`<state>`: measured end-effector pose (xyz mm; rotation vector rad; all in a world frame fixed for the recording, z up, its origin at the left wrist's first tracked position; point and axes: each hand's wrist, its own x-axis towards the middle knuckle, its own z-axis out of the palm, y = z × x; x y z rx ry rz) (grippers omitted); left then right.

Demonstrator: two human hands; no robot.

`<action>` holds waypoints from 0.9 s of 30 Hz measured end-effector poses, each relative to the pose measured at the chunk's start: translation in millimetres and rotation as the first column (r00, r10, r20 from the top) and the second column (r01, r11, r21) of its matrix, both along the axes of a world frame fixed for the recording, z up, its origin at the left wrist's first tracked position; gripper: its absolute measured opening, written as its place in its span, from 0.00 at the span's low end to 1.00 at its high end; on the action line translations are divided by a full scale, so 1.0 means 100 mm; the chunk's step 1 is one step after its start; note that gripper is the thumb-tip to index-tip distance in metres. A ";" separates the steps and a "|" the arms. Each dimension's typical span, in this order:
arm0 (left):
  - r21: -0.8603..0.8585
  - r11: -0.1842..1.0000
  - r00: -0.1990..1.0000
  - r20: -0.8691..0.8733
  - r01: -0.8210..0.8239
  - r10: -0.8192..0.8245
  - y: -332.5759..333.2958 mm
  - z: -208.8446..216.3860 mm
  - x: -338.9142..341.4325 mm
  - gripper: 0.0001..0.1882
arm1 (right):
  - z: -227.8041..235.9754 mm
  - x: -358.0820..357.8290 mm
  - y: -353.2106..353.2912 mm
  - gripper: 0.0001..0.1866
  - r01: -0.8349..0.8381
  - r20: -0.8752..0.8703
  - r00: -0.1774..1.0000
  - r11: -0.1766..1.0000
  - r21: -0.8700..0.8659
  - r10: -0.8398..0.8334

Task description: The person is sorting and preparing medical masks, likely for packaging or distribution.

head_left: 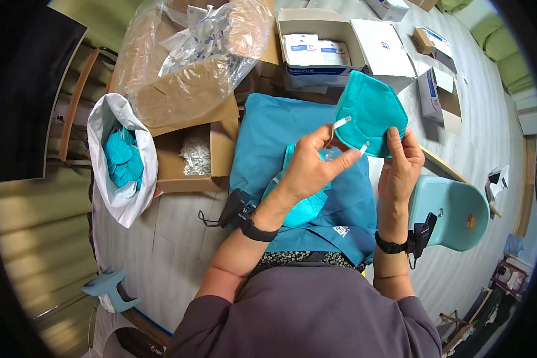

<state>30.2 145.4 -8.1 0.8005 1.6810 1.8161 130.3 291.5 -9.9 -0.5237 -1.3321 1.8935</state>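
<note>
A teal folded face mask (373,107) is held up in front of me, above a blue cloth (352,191) spread over my lap. My right hand (403,155) pinches its lower right edge between thumb and fingers. At its lower left, my left hand (319,158) has its fingers at a white ear loop, the thumb stretched toward the second white strap end. More teal masks (307,209) lie on the cloth below my left hand, partly hidden by that forearm. Black straps with small devices sit on both wrists.
To the left stands a white bag (143,197) holding teal masks (124,158). Beside it is a cardboard box (185,184) with white pieces inside. An open white box (289,24) holds packets at the back. A teal plastic stool (459,209) stands right.
</note>
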 end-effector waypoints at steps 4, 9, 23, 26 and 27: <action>0.005 0.999 0.996 0.072 0.052 -0.052 0.08 -0.13 0.14 0.11 | -0.01 -0.02 0.00 0.08 0.010 0.001 1.000 1.000 -0.014 -0.010; -0.061 0.998 0.982 0.189 -0.009 0.020 -0.03 -0.18 0.14 0.08 | -0.12 0.02 0.20 0.07 0.106 0.058 0.993 0.994 -0.033 -0.104; 0.659 0.751 0.779 0.451 0.038 -0.435 -0.62 0.20 -0.29 0.14 | -0.37 0.07 0.19 0.09 0.022 0.257 0.964 0.936 -0.352 0.074; 0.269 0.954 0.830 0.496 0.131 -0.254 -0.41 0.35 -0.19 0.14 | -0.74 0.16 0.30 0.09 -0.115 0.431 0.883 0.976 -0.185 0.186; 0.124 0.966 0.849 0.461 0.227 -0.259 -0.39 0.35 -0.20 0.14 | -0.76 0.17 0.30 0.10 -0.089 0.513 0.858 0.973 0.213 -0.034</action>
